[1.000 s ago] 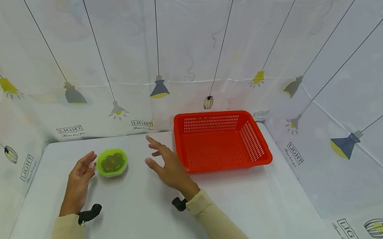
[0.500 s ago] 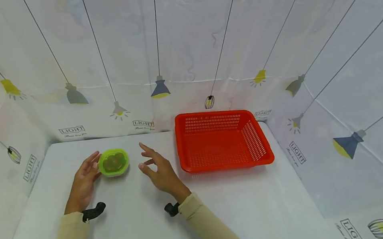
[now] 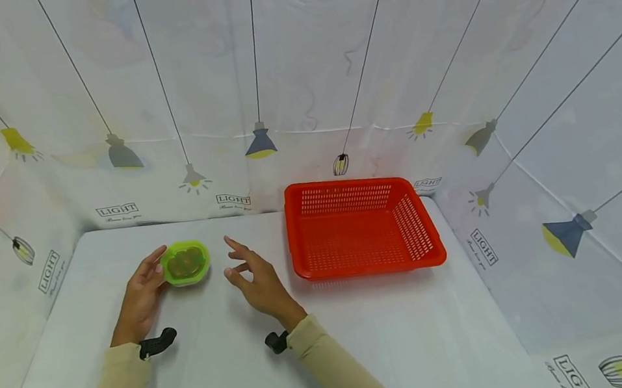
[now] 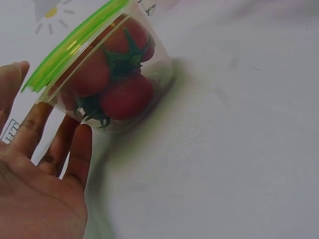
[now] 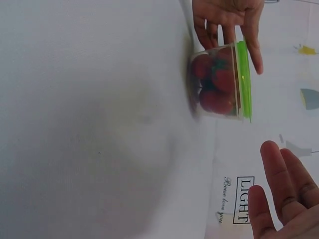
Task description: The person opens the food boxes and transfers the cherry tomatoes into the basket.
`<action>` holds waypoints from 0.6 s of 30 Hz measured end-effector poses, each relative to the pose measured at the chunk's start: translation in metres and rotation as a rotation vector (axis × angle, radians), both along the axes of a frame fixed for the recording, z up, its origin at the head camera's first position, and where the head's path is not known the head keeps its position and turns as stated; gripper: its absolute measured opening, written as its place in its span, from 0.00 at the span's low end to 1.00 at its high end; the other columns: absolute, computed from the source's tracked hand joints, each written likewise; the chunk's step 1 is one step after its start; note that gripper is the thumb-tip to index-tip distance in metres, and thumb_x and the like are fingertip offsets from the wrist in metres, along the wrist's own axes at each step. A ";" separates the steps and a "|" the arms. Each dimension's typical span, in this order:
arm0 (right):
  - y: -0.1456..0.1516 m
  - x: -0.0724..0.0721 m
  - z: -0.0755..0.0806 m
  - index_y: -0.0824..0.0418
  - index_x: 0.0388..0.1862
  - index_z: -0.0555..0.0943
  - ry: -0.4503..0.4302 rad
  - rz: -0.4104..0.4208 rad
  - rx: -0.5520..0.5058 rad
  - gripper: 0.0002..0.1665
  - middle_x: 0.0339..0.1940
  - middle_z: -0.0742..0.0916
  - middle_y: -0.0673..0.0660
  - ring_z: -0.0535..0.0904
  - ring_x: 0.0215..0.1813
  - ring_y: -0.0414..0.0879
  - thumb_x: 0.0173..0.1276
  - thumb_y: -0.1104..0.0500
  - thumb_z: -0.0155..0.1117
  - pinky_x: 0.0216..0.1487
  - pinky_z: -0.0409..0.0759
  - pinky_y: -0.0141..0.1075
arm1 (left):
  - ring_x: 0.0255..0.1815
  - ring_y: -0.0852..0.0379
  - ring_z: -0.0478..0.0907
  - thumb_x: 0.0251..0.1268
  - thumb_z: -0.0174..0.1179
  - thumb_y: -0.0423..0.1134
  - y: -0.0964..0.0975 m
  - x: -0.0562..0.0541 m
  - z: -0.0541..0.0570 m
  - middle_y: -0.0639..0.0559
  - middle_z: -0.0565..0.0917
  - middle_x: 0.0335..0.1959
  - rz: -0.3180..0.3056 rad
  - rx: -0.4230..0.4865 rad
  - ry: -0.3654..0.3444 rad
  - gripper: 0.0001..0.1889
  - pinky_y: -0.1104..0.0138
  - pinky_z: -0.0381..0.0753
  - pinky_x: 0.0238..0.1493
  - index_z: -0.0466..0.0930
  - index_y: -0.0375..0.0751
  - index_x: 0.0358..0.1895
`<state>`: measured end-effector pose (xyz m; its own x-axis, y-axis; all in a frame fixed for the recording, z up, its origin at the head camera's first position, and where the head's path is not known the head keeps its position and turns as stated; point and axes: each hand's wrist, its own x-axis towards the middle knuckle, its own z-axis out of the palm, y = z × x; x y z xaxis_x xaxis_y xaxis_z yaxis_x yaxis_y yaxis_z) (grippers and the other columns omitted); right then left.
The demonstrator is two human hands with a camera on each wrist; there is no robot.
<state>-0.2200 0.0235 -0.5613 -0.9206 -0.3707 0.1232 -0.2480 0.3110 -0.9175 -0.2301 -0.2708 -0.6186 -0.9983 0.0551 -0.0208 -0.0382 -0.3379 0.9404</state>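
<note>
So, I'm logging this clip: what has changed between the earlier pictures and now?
The right grip moved left, toward the green-lidded container; the left grip edged right, closer to it. Neither visibly took hold or let go. The green-lidded container and red basket stayed put.

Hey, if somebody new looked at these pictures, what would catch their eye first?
Probably the bright red basket, toward the back right of the white table. Next, the lime-green lid on a clear container of red tomatoes, between the left hand and the right hand. Behind, lamp drawings hang in a row across the pale backdrop.
</note>
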 end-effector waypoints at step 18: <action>-0.008 0.004 -0.009 0.15 0.80 0.57 -0.063 -0.001 0.005 0.38 0.74 0.81 0.45 0.84 0.59 0.39 0.83 0.43 0.60 0.62 0.84 0.45 | 0.73 0.68 0.70 0.85 0.52 0.34 0.014 0.000 0.000 0.45 0.62 0.85 -0.007 -0.041 -0.006 0.30 0.75 0.75 0.66 0.58 0.40 0.85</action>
